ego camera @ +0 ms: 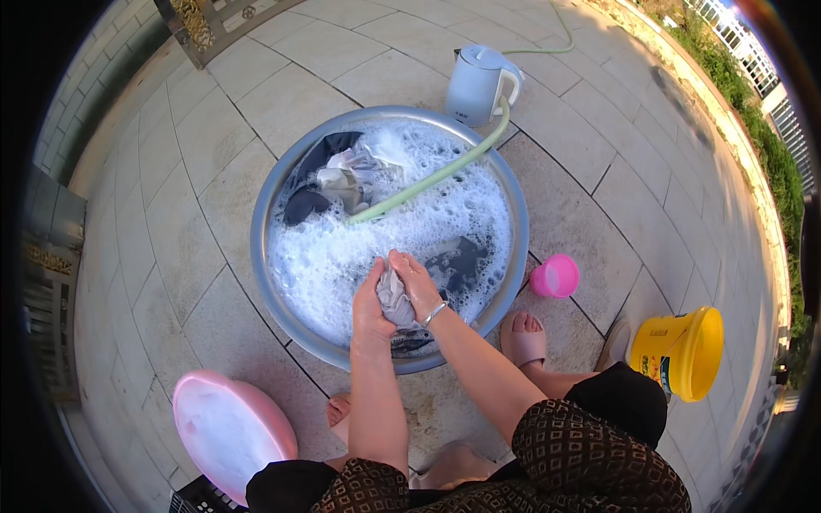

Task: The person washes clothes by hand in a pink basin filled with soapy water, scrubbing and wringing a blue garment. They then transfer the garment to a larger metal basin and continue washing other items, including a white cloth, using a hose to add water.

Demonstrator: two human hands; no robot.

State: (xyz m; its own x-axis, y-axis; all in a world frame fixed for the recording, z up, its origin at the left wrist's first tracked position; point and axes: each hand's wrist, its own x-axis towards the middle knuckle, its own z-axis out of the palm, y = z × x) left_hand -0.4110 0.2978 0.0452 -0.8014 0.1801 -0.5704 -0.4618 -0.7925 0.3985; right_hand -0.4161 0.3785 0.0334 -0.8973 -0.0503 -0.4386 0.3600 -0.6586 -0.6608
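Observation:
A wide metal basin full of soapy foam stands on the paving before me. Over its near half, my left hand and my right hand squeeze a bunched light grey cloth between them. A bracelet circles the right wrist. Dark fabric lies partly under the foam right of my hands. At the basin's far left are dark garments and a pale cloth. A light green hose crosses the far right rim and ends in the foam.
A light blue electric kettle stands beyond the basin. To the right are a pink plastic cup and a yellow bucket. A pink basin holding whitish suds sits at lower left. A metal gate stands at the far left.

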